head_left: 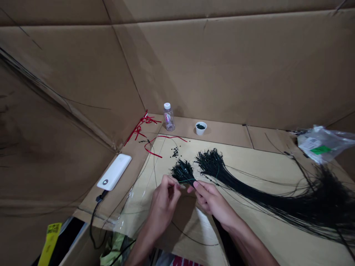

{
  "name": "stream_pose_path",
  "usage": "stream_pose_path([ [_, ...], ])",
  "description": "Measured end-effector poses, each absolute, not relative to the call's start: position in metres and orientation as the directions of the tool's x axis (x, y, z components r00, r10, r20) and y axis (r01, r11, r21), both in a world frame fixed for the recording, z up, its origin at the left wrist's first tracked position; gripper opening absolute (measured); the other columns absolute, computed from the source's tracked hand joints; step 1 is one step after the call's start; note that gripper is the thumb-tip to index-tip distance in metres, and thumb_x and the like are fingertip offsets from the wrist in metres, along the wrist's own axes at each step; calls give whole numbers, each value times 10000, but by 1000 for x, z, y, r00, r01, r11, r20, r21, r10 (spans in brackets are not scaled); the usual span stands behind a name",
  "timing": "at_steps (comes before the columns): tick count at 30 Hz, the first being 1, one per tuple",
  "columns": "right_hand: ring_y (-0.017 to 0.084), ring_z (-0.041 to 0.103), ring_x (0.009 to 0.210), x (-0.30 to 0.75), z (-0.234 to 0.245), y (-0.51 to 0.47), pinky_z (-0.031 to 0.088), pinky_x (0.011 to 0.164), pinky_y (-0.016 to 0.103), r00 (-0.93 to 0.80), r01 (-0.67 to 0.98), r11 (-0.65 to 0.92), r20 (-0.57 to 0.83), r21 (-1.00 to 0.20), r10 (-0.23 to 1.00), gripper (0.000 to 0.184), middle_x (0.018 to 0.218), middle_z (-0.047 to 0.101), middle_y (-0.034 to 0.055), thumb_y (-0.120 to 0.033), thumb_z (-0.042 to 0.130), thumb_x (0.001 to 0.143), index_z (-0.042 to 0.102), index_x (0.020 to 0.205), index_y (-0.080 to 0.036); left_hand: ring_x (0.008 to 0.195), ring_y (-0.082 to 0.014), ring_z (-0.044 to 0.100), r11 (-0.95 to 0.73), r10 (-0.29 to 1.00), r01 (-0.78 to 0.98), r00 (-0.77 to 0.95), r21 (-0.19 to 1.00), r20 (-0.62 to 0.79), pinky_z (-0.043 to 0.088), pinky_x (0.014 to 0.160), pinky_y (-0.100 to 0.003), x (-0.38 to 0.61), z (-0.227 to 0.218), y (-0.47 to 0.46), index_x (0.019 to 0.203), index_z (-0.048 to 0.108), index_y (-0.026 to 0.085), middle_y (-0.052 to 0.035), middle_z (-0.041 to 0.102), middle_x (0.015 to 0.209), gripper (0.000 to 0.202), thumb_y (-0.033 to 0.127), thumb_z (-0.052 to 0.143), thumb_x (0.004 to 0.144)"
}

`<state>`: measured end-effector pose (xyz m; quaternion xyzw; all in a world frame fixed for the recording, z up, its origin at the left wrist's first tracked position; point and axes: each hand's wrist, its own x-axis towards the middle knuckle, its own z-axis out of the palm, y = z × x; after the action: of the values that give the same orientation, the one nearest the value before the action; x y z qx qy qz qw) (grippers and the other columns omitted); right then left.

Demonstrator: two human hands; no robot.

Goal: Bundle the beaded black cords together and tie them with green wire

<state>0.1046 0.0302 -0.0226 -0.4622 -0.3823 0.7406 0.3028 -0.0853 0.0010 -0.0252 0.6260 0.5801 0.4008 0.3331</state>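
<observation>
My right hand (210, 199) is closed around a bundle of thin black strands (182, 170), just below its beaded-looking tips. The tips point away from me, and the strands run down under my right forearm. A fine green thread (185, 180) crosses the bundle near my right thumb. My left hand (166, 194) pinches this thread to the left of the bundle. Right of my hands lies a second, larger bundle of black strands (244, 186), with similar tips and a green thread around it. Small dark beads (174, 152) are scattered beyond the held bundle.
At the back stand a small plastic bottle (169, 117) and a white cup (201, 128) holding dark bits. Red ribbon (149, 150) lies nearby. A white power bank (114, 171) with a cable is at left. A clear plastic bag (318, 143) sits at right. Cardboard walls (235, 70) enclose the table.
</observation>
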Motion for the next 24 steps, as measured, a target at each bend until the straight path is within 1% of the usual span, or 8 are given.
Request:
stream_pose_path([
  [3,67,190,447,104,-29,32,86,429,231,-340,-130,-503,-438,-855,832,646,571,293,-125,-823,720,805,646,887,-186,846,-166,637,-143,988,476,20,868,152,493,746,-276,-81,-26,-2,1004,522,233,-20,635,990,58,227,501,1058],
  [6,70,199,449,103,-38,33,82,432,243,-304,-153,-476,-417,-866,857,656,565,290,-124,-833,731,789,634,878,-191,713,-149,594,-59,997,457,-22,887,78,445,660,-255,-72,-30,-6,958,536,228,19,617,840,109,270,532,1059],
  [9,71,184,436,103,-44,32,76,430,254,-291,-160,-477,-420,-865,859,659,553,270,-129,-837,730,787,634,886,-193,660,-140,572,33,997,312,-80,950,-9,428,621,-241,-64,-37,-7,881,540,222,36,594,750,175,296,578,1035],
  [13,69,197,429,105,-45,31,75,426,253,-292,-160,-486,-430,-859,855,634,553,285,-127,-814,730,807,632,891,-193,761,-155,641,69,993,181,-104,981,-51,500,695,-251,-62,-41,-7,938,546,225,16,645,842,141,318,616,1016],
  [15,66,197,426,106,-44,31,71,423,249,-293,-157,-489,-432,-858,853,633,553,285,-130,-816,732,804,623,889,-198,762,-156,638,70,997,218,-45,973,-62,494,699,-253,-64,-39,-5,967,582,225,15,652,846,126,329,595,1037],
  [18,59,190,424,106,-43,32,70,419,238,-294,-159,-487,-430,-859,854,635,558,282,-135,-822,729,797,601,878,-205,780,-166,635,27,997,356,58,934,-51,482,724,-269,-68,-32,-3,1028,680,225,-1,684,861,189,334,534,1080],
  [21,56,187,426,107,-42,33,64,416,227,-292,-165,-483,-425,-860,857,637,561,273,-140,-823,723,799,598,892,-205,908,-188,672,-29,990,419,140,908,-33,502,828,-297,-69,-27,-3,1118,713,231,-29,733,984,244,335,492,1105],
  [24,54,179,424,107,-42,34,53,411,225,-288,-166,-487,-430,-858,856,656,564,278,-142,-832,713,802,610,924,-196,913,-192,669,-31,980,451,189,892,-62,493,832,-301,-68,-23,-3,1083,720,225,-33,744,1017,230,359,534,1095],
])
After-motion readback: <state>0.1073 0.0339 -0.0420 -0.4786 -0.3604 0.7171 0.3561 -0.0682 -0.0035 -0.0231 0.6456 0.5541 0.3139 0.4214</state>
